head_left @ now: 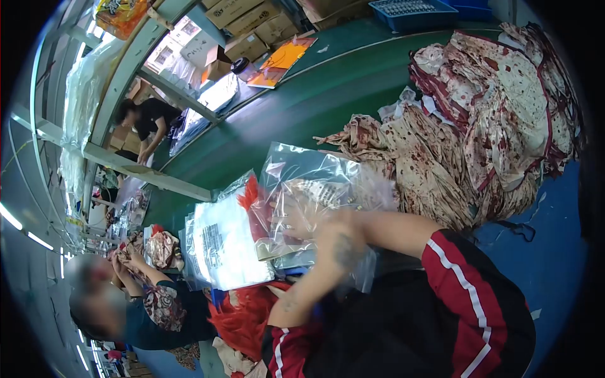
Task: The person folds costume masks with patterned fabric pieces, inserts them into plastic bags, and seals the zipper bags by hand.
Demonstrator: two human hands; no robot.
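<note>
A clear plastic bag (287, 165) lies in front of me, with a printed label (328, 193) and a red piece (259, 217) showing through it. My right hand (299, 217) reaches leftward at the bag; its fingers look stretched out, partly veiled by the shiny plastic. Across my right wrist comes my left hand (340, 230), smeared by motion at the bag's near side, so its grip is unclear. Beside the bag lies a stack of flat clear bags (224, 249) with printed text. A red furry tuft (250, 191) sticks up between the stack and the bag.
Right of the bag is a large heap of cream cloth with red-brown stains (498, 107). Red shaggy material (242, 318) hangs below the stack. A co-worker (157, 309) handles cloth at left; another person (154, 123) stands across the green table (353, 82). A metal post (157, 179) crosses the left side.
</note>
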